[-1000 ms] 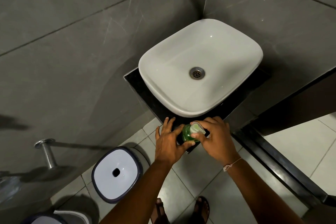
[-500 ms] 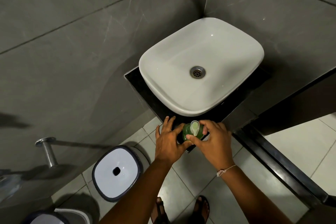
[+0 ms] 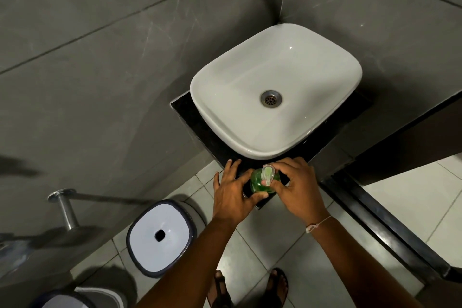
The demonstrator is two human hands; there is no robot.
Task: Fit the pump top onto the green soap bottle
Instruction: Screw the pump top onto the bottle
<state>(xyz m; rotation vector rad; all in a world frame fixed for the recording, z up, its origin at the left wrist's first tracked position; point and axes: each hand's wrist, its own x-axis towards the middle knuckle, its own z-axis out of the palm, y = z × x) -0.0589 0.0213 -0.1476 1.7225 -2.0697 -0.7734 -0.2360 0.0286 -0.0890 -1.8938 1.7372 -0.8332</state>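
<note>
Between my hands, the green soap bottle looks like translucent, glossy plastic, its pump top clear plastic. Beyond my fingers: a glossy white ceramic basin, polished black stone counter, matt grey wall tiles.

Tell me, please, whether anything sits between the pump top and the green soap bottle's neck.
Nothing visible does. The pump top already sits on the green soap bottle, with the right hand pinching it and the left hand steadying the bottle.

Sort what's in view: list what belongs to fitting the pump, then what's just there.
In the job: green soap bottle, pump top, left hand steadying the bottle, right hand on the pump.

Just there: white basin, black counter, bin, wall bar.
</note>
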